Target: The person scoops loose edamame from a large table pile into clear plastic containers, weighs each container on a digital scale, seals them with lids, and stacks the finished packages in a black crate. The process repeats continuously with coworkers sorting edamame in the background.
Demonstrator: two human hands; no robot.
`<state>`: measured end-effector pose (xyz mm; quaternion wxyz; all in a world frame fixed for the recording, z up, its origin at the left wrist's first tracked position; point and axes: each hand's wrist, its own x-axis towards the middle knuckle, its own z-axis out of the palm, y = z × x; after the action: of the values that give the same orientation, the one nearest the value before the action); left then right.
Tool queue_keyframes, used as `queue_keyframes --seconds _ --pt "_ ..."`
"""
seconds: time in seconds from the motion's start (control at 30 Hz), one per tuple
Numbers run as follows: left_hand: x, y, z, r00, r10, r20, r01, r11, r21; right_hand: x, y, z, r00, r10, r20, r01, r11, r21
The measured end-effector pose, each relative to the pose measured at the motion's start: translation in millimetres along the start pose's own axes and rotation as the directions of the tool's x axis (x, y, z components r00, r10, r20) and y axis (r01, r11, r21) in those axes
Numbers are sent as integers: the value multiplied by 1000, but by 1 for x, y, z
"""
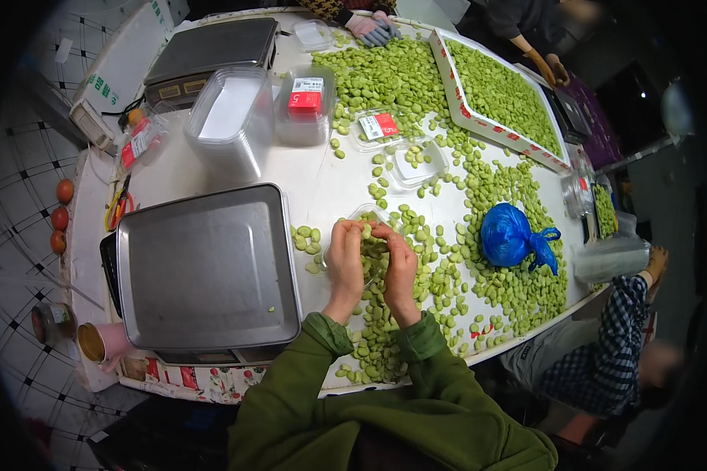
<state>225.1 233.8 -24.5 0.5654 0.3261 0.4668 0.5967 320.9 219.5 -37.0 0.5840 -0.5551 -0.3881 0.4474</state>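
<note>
My left hand (345, 265) and my right hand (398, 267) meet over a clear plastic box (367, 211) near the middle of the table. Between their fingertips is a pale green broad bean (367, 231), and the fingers of both hands are closed around it. Below, green broad beans (375, 261) show in the gap between my palms. My hands cover much of the box, so how full it is stays hidden. Loose beans lie around both wrists and under my sleeves.
Left stands a weighing scale with a metal tray (208, 267). Behind it are stacked clear boxes (232, 118) and another scale (212, 59). Beans spread rightward around a blue bag (511, 235). A bean-filled white box (499, 102) and co-workers' gloved hands (373, 30) are farther off.
</note>
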Motion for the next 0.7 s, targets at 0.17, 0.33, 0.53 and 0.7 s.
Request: queue_keyframes --seconds 0.17,0.33,0.53,0.7 --pt "-4 -13 -16 928 370 48 -345 800 491 4 -10 -47 1000 -16 -22 9 959 -282" --pt "-52 2 -26 961 264 80 -274 879 391 -13 10 -86 943 -216 253 332 552 -765" --pt "-95 -15 -43 1000 14 23 -21 941 338 -86 16 -78 769 -157 619 620 417 -664" --pt "-86 -35 -64 894 -447 -33 448 886 118 -144 9 -82 709 -61 703 668 379 -640"
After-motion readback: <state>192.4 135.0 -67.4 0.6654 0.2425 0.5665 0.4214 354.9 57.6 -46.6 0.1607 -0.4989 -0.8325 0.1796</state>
